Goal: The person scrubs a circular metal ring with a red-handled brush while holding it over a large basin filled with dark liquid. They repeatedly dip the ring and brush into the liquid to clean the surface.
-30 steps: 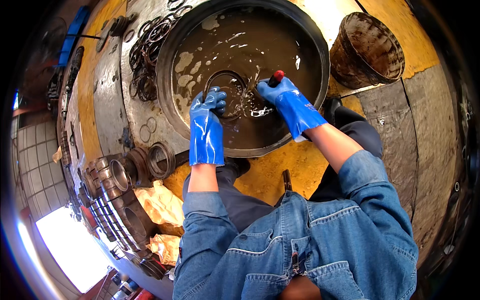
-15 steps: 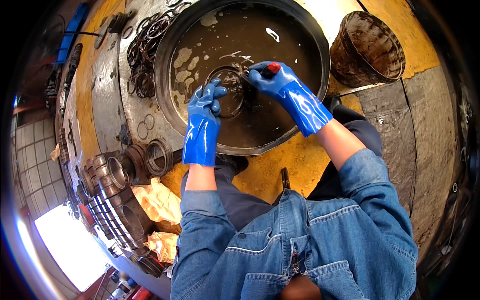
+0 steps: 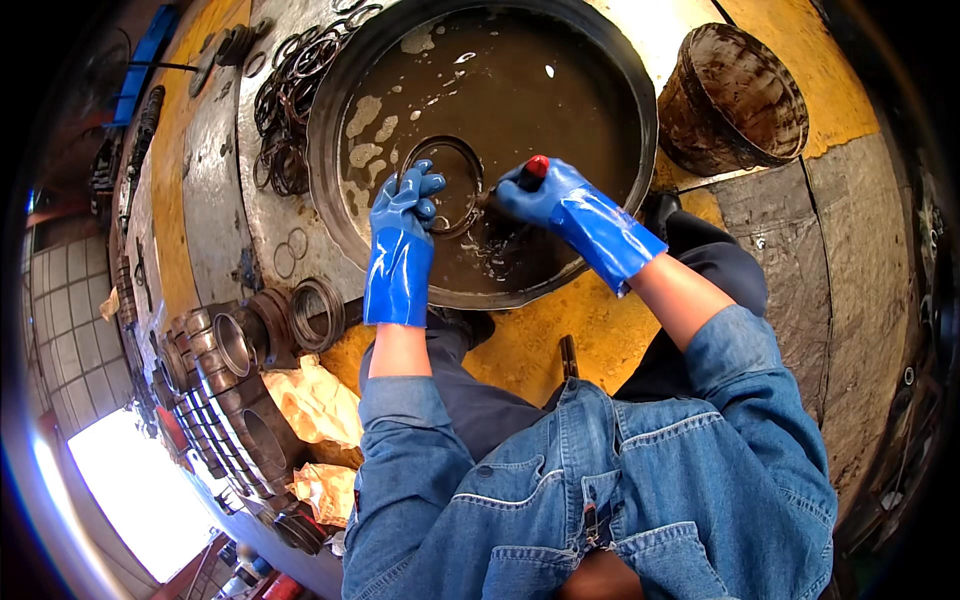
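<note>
Blue, glossy gloves [image 3: 400, 278] cover both hands, their long cuffs presumably worn against the murky liquid [image 3: 545, 105] in the round black tub [image 3: 322, 150]. From my remote seat I note the left hand [image 3: 406, 195] with fingers curled round the near-left side of a dark ring [image 3: 474, 160], which lies within the tub's outline, at or just above the liquid; I cannot tell if it dips in. That grip, I judge, steadies the ring while leaving its right edge free. The right hand [image 3: 538, 192] is closed on a red-ended handle [image 3: 537, 168], red end up, probably so the far end points at that free edge; contact there is too blurred to confirm. A heap of rings [image 3: 290, 110] sits left of the tub, a grimy bucket [image 3: 735, 95] right, both near, likely for easy reach.
</note>
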Demonstrator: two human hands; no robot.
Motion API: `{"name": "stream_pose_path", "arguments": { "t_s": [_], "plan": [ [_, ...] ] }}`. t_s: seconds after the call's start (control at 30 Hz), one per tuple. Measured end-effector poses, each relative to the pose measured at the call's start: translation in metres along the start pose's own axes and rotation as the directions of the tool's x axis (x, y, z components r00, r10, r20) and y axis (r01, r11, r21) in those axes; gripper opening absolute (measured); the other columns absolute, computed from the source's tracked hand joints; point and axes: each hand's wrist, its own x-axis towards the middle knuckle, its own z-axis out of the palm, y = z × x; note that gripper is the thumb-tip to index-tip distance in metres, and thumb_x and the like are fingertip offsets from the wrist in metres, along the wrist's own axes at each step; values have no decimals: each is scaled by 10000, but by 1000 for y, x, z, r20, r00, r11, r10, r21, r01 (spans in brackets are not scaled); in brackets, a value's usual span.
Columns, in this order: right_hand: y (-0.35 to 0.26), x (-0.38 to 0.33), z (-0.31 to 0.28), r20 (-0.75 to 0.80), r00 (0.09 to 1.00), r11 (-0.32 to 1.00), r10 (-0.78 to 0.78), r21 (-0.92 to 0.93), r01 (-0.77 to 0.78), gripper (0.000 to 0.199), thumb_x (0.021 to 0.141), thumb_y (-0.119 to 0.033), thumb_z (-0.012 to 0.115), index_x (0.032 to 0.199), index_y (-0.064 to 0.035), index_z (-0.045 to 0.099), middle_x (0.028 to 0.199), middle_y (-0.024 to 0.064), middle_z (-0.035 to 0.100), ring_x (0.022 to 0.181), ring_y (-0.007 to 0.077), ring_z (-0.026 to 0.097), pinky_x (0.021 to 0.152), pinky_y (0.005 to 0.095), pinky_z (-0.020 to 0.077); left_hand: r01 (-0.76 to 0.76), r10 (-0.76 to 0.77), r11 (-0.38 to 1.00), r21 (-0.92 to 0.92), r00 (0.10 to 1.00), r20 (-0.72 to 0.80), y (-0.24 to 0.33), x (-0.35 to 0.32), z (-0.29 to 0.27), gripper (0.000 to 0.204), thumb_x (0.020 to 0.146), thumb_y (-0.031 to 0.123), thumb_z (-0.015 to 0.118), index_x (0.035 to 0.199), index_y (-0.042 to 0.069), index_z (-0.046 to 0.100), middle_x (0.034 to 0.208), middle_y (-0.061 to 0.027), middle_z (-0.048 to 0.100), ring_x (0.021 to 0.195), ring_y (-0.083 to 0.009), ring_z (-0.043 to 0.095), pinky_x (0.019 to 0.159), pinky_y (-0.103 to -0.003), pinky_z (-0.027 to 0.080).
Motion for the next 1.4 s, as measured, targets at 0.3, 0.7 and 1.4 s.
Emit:
{"name": "stream_pose_path", "arguments": {
  "t_s": [0.3,0.7,1.4],
  "plan": [
    [-15,16,-9,-211,711,737,-671,-90,670,237,935,-242,739,1150,-162,798,1046,118,795,960,344,766,872,417,620,117,-111,986,122,992,-55,-1,-7,17,325,1026,215,660,1300,46,706,942,-64,771,555,-58,450,512,-244,310],
    [4,5,8,90,990,970,106,211,-123,359,881,-397,681,885,-49,773,779,105,721,761,171,672,742,357,529,-25,25,1000,8,999,25,4,-13,19,348,1030,178,704,1319,-17,687,855,-41,748,492,-56,445,480,-238,318],
    [1,16,6,89,996,995,33,87,-41,242,922,-354,730,977,-129,798,900,131,758,836,201,725,799,370,562,-60,41,960,274,996,74,4,-14,26,269,1045,215,717,1220,11,739,817,-62,749,541,-60,510,504,-202,362]
  ]
}}
